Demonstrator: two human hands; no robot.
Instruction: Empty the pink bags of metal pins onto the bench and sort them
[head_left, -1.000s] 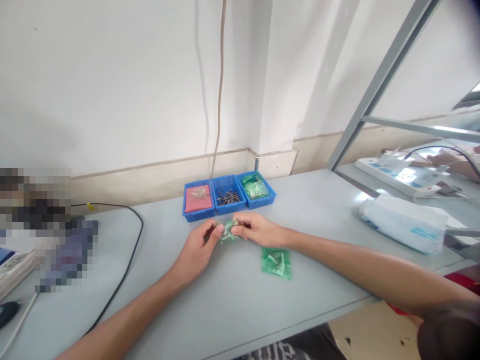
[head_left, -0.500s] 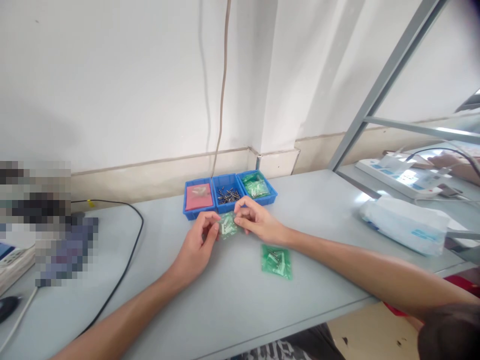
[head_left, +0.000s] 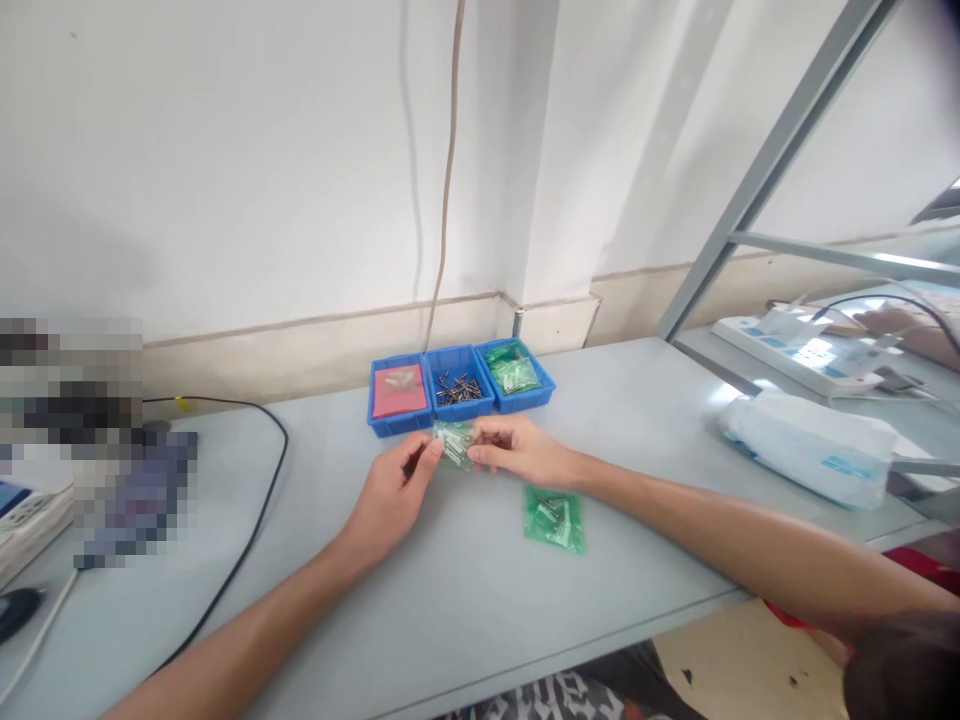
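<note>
Both the left hand (head_left: 390, 492) and the right hand (head_left: 517, 452) pinch a small green bag (head_left: 454, 442) between them, just above the table (head_left: 465, 600), near three blue trays (head_left: 459, 385).

no readable text, labels or numbers

My left hand (head_left: 388, 497) and right hand (head_left: 523, 452) are bare, with short plain nails. Both forearms (head_left: 675, 520) are bare too, long and slim. At my lap I wear black-and-white patterned cloth (head_left: 559, 698).
</note>
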